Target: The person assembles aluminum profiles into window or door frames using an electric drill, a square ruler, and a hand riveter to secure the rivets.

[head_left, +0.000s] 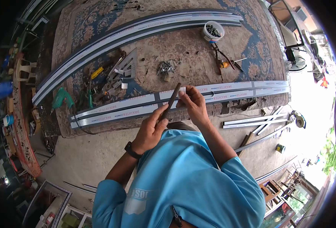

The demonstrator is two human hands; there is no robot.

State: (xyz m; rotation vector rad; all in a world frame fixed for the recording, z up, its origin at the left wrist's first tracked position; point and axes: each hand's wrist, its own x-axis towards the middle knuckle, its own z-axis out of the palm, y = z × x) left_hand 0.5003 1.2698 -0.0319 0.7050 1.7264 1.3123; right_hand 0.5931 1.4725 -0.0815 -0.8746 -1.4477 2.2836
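Left hand [151, 129] round dark, slim, metal-looking bar [171, 101], right hand [194, 106] pinching small white rectangular piece [182, 89] beside bar's tip; imo: steady hold, piece square, fingertips off edges.

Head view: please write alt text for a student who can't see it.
A person's left hand holds a dark bar, the right hand close beside it, over long strips marked BRIGHTER along the near edge of a carpet-covered table. Beyond lie small metal pieces and a white tub.
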